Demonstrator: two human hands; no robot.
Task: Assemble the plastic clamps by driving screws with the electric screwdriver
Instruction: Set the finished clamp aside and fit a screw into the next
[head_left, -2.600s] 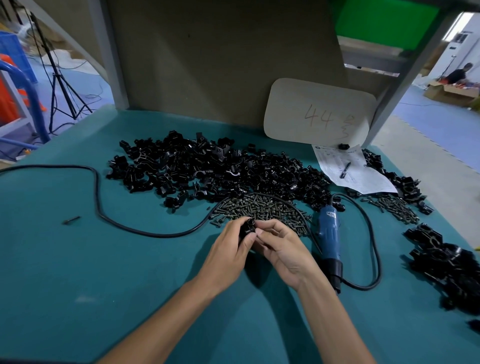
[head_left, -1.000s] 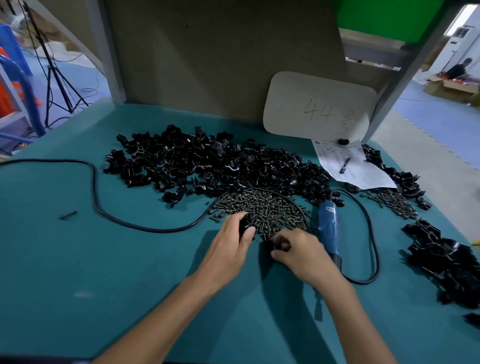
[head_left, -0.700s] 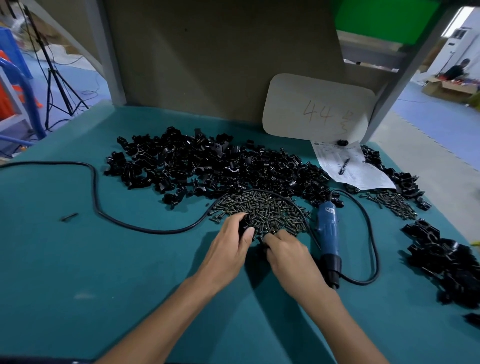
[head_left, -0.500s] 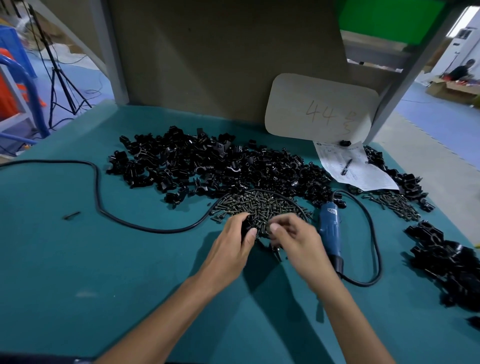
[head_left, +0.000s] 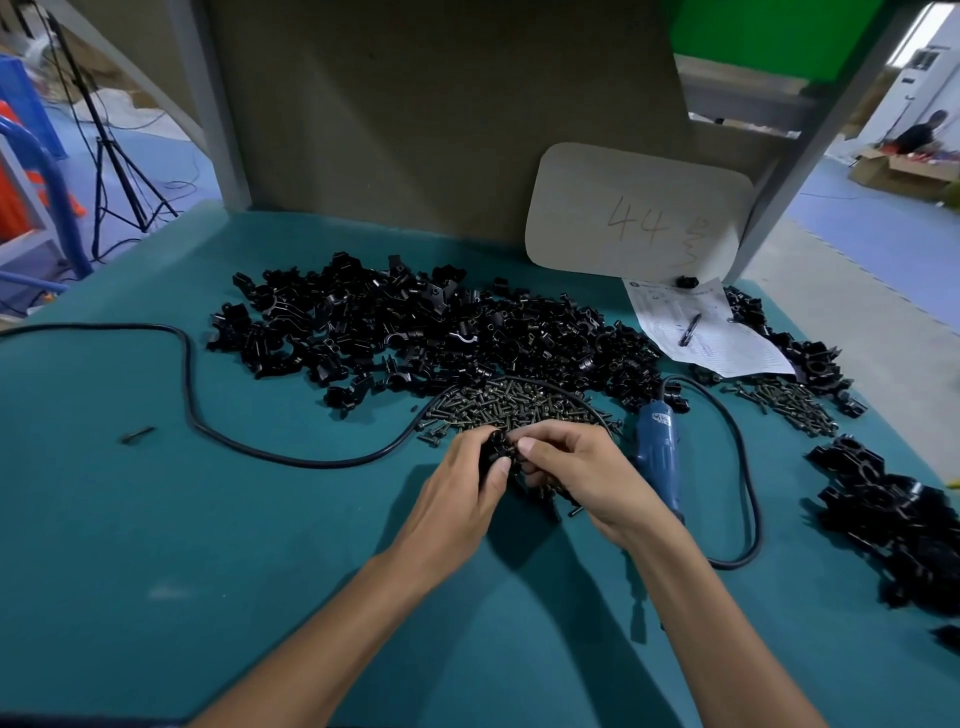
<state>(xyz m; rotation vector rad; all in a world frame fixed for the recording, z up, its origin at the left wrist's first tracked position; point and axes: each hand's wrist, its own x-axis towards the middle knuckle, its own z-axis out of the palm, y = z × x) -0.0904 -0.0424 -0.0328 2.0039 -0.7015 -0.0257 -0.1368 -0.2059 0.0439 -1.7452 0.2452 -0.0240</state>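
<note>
Left hand (head_left: 462, 493) grip grasps clamp (head_left: 496, 451) steady for loading; right hand (head_left: 576, 467) grip pinches apparent screw (head_left: 514, 451) against it. Electric screwdriver (head_left: 658, 452) lies just beside, within reach.

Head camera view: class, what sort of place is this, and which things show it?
Probably a factory assembly bench: a big pile of black plastic clamp parts, a heap of screws and a blue electric screwdriver lie on the teal worktop, with a numbered card behind.
</note>
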